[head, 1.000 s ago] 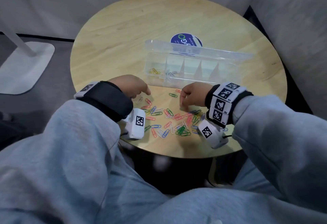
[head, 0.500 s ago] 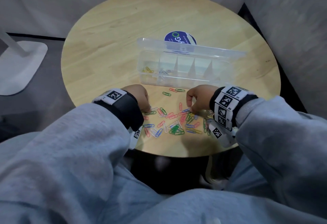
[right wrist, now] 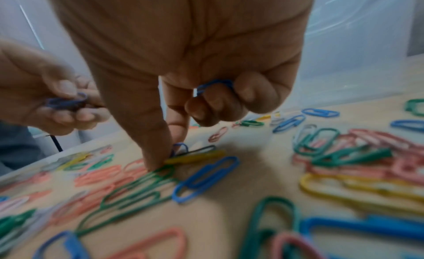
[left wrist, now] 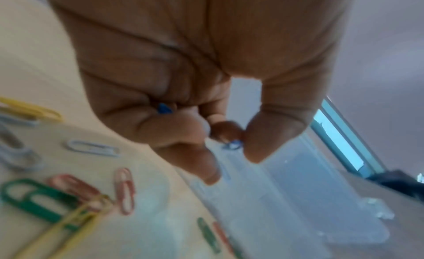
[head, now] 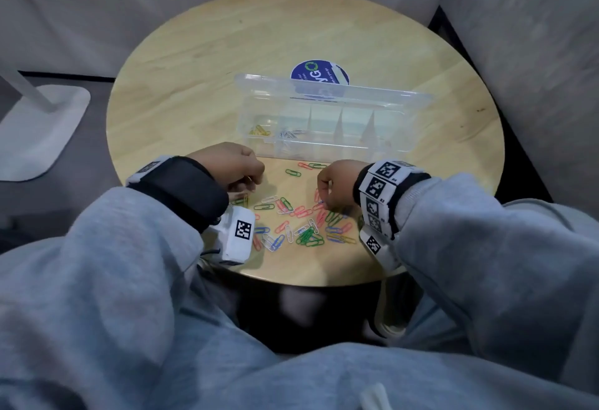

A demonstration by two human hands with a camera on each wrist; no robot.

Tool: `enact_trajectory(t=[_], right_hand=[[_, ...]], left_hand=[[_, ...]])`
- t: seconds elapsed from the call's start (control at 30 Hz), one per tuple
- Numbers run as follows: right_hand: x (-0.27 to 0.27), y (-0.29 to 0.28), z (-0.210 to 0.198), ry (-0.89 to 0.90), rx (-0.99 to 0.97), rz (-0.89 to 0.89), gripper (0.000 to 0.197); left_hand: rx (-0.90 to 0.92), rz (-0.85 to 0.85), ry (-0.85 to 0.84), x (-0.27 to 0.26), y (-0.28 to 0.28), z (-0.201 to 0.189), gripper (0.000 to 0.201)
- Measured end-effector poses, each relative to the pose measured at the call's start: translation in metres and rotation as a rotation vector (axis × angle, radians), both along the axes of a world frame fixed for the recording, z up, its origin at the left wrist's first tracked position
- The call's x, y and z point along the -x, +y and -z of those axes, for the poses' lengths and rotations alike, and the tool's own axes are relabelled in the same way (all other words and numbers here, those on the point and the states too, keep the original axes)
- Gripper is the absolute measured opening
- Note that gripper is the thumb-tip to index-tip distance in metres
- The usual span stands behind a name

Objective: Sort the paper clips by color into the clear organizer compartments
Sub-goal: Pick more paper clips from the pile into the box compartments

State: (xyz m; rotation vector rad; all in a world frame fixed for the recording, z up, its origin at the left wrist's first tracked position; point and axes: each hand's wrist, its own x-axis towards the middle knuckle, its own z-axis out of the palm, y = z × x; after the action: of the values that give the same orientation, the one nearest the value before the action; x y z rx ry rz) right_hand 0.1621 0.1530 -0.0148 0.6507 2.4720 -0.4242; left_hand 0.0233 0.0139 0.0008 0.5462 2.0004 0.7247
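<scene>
Several coloured paper clips [head: 301,221] lie scattered on the round wooden table [head: 201,53], in front of the clear organizer [head: 327,124]. Its left compartments hold yellow clips [head: 259,131] and pale blue-white clips [head: 288,133]. My left hand [head: 241,173] hovers over the pile's left side and pinches blue clips [left wrist: 232,146] between thumb and forefinger, with another blue one [left wrist: 164,108] tucked in the curled fingers. My right hand [head: 327,189] keeps a blue clip [right wrist: 214,85] in its curled fingers while thumb and forefinger pinch another blue clip [right wrist: 180,148] on the table.
A round blue sticker [head: 319,76] sits behind the organizer. A white stand base [head: 35,131] rests on the floor at left. Grey padded walls close in at the back and right. My grey-trousered knees fill the foreground below the table edge.
The left hand has come back from beside the organizer to the pile and now pinches blue clips. The right hand has shifted slightly right within the pile and lowered onto a blue clip.
</scene>
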Motion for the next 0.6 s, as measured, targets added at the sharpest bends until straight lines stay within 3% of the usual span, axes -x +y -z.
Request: enact_trajectory(t=[0.17, 0.3, 0.37, 0.5, 0.6], right_hand=[[-0.006, 0.004, -0.001, 0.026, 0.038, 0.07, 0.017], [-0.025, 0.015, -0.005, 0.163, 0.234, 0.307, 0.022], [-0.031, 0.021, -0.006, 0.229, 0.301, 0.387, 0.02], [-0.037, 0.023, -0.006, 0.3, 0.38, 0.507, 0.023], [-0.038, 0.022, -0.003, 0.324, 0.492, 0.612, 0.029]], left_hand=[[-0.175, -0.115, -0.188, -0.006, -0.005, -0.01, 0.034], [-0.091, -0.071, -0.207, -0.017, -0.002, -0.011, 0.026], [0.005, 0.062, -0.088, -0.023, 0.002, -0.009, 0.022], [0.238, 0.416, 0.396, -0.031, 0.001, -0.004, 0.013], [0.341, 0.496, 0.476, -0.036, -0.002, 0.0, 0.01]])
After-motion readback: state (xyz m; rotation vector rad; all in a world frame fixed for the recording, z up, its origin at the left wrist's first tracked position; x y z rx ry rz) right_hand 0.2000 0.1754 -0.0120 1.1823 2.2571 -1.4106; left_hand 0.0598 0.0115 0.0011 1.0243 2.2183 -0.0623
